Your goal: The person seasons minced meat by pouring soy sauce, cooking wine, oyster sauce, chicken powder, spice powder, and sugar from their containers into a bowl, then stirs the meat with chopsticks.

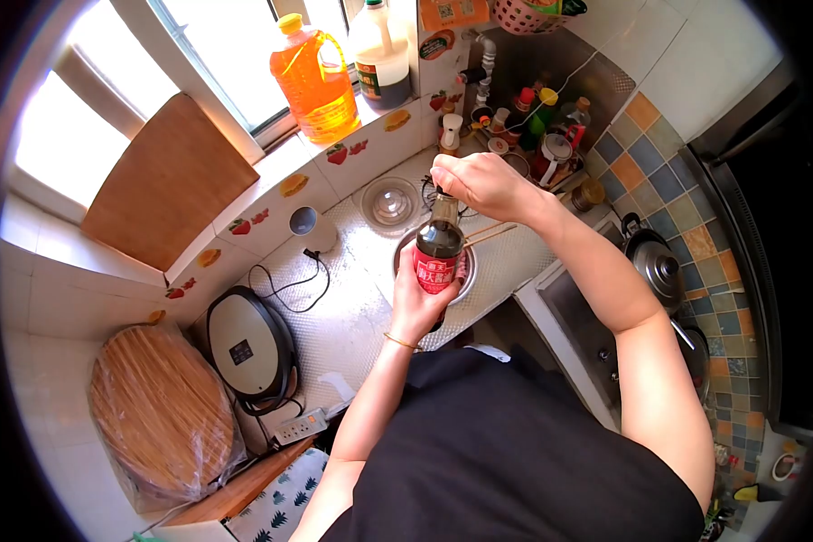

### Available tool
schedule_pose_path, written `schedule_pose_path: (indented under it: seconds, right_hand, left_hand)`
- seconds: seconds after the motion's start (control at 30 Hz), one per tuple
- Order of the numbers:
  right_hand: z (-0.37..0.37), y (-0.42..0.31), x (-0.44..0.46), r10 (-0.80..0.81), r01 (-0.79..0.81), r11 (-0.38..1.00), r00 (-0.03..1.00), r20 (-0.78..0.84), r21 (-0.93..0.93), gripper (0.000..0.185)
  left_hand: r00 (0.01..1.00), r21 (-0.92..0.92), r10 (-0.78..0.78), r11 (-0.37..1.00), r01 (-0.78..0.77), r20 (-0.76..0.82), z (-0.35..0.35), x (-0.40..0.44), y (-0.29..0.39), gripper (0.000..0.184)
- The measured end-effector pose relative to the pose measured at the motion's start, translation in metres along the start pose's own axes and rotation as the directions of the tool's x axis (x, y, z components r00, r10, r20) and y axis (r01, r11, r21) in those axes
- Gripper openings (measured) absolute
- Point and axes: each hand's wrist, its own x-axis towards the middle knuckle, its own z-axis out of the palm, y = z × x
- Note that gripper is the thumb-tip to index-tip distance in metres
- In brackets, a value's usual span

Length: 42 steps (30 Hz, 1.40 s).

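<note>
A dark glass soy sauce bottle [442,238] with a red label is held upright in front of me. My left hand [415,298] wraps round its lower part. At the top, my right hand [483,183] is closed with its fingers pinched on the bottle's cap, which they mostly hide. Behind the bottle, partly covered by it, is a metal bowl [469,276] on the counter. A pair of chopsticks [492,234] sticks out over the bowl's right side. The bowl's contents are mostly hidden.
A glass lid-like dish [391,205] and a cup [313,228] stand at the back of the metal-topped counter [352,280]. An electric griddle [251,348] is to the left, several bottles [540,117] in the corner, a pot [657,266] at right. An oil jug [316,86] sits on the sill.
</note>
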Motion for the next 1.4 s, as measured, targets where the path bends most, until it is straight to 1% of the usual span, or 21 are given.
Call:
schedule_pose_path:
  seconds: [0.1, 0.2, 0.3, 0.4, 0.43, 0.5, 0.6, 0.7, 0.83, 0.87, 0.97, 1.0, 1.07, 1.1, 1.17, 1.23, 1.3, 1.33, 1.4]
  right_hand:
    - [0.004, 0.012, 0.001, 0.019, -0.021, 0.999, 0.998, 0.055, 0.029, 0.035]
    - [0.002, 0.016, 0.001, 0.008, -0.02, 0.966, 0.999, 0.046, 0.258, 0.039]
    - [0.002, 0.022, 0.0, 0.021, -0.048, 0.94, 0.996, 0.083, 0.339, 0.044]
    - [0.009, 0.026, 0.003, 0.028, -0.039, 0.89, 0.999, 0.032, 0.454, 0.046]
    - [0.006, 0.022, 0.003, 0.095, -0.141, 0.825, 0.989, 0.112, 0.548, 0.045]
    - [-0.005, 0.012, 0.002, 0.196, -0.345, 0.643, 0.937, 0.288, 0.684, 0.043]
    - [-0.008, 0.014, 0.003, 0.234, -0.517, 0.299, 0.854, 0.464, 0.802, 0.038]
    - [-0.002, 0.024, 0.002, 0.096, -0.548, 0.027, 0.834, 0.544, 0.836, 0.035]
    - [0.005, 0.022, -0.002, 0.01, -0.553, -0.149, 0.828, 0.56, 0.82, 0.037]
    - [0.004, 0.021, -0.004, 0.016, -0.557, -0.114, 0.827, 0.562, 0.823, 0.038]
    - [0.011, 0.02, -0.015, 0.179, -0.472, -0.138, 0.853, 0.491, 0.87, 0.039]
    - [0.017, 0.038, -0.024, 0.094, -0.394, -0.123, 0.909, 0.406, 0.911, 0.031]
    - [0.038, 0.052, -0.047, 0.153, -0.313, 0.249, 0.947, 0.282, 0.917, 0.03]
    - [0.048, 0.05, -0.059, 0.164, -0.262, 0.426, 0.964, 0.211, 0.866, 0.034]
    - [0.061, 0.035, -0.08, 0.079, -0.306, 0.379, 0.951, 0.299, 0.873, 0.058]
    - [0.074, 0.019, -0.097, 0.082, -0.357, 0.468, 0.928, 0.362, 0.808, 0.076]
    - [0.087, 0.006, -0.109, 0.08, -0.296, 0.595, 0.947, 0.312, 0.747, 0.087]
    - [0.09, -0.001, -0.113, 0.099, -0.29, 0.625, 0.95, 0.296, 0.725, 0.091]
    - [0.094, -0.01, -0.114, 0.174, -0.315, 0.621, 0.948, 0.266, 0.718, 0.094]
  left_hand:
    - [1.0, -0.003, 0.007, 1.0, -0.007, 0.01, 0.0, 0.001, -0.001, 0.06]
    - [1.0, -0.003, 0.017, 1.0, -0.017, 0.022, 0.001, 0.001, -0.003, 0.062]
    - [0.999, -0.031, 0.005, 0.999, -0.004, 0.036, -0.001, 0.002, -0.002, 0.063]
    - [0.999, -0.028, 0.007, 1.0, -0.005, 0.049, -0.002, 0.004, -0.001, 0.064]
    - [0.998, -0.041, 0.002, 0.999, 0.0, 0.059, -0.003, 0.004, -0.002, 0.063]
    - [0.997, -0.067, -0.007, 0.998, 0.013, 0.079, -0.005, 0.005, -0.003, 0.063]
    - [0.995, -0.115, 0.014, 0.993, -0.003, 0.095, -0.009, 0.007, 0.006, 0.061]
    - [0.993, -0.119, 0.009, 0.993, 0.005, 0.118, -0.014, 0.009, 0.009, 0.061]
    - [0.991, -0.171, 0.016, 0.985, 0.007, 0.134, -0.016, 0.011, 0.006, 0.069]
    - [0.99, -0.189, 0.007, 0.982, 0.02, 0.142, -0.016, 0.012, 0.006, 0.07]
    - [0.988, -0.251, -0.013, 0.967, 0.051, 0.152, -0.017, 0.013, 0.007, 0.073]
    - [0.99, -0.279, -0.012, 0.959, 0.052, 0.144, -0.017, 0.012, 0.008, 0.074]
    - [0.989, -0.329, -0.027, 0.941, 0.075, 0.148, -0.019, 0.014, 0.006, 0.077]
    - [0.985, -0.352, -0.042, 0.931, 0.099, 0.166, -0.021, 0.015, 0.003, 0.078]
    - [0.974, -0.389, -0.075, 0.908, 0.155, 0.214, -0.024, 0.016, -0.003, 0.081]
    - [0.957, -0.417, -0.106, 0.883, 0.216, 0.271, -0.026, 0.018, -0.01, 0.082]
    - [0.955, -0.498, -0.039, 0.847, 0.188, 0.295, -0.022, 0.022, -0.009, 0.084]
    - [0.952, -0.533, -0.017, 0.825, 0.186, 0.306, -0.02, 0.024, 0.004, 0.085]
    - [0.946, -0.594, 0.0, 0.778, 0.204, 0.325, -0.015, 0.027, 0.028, 0.089]
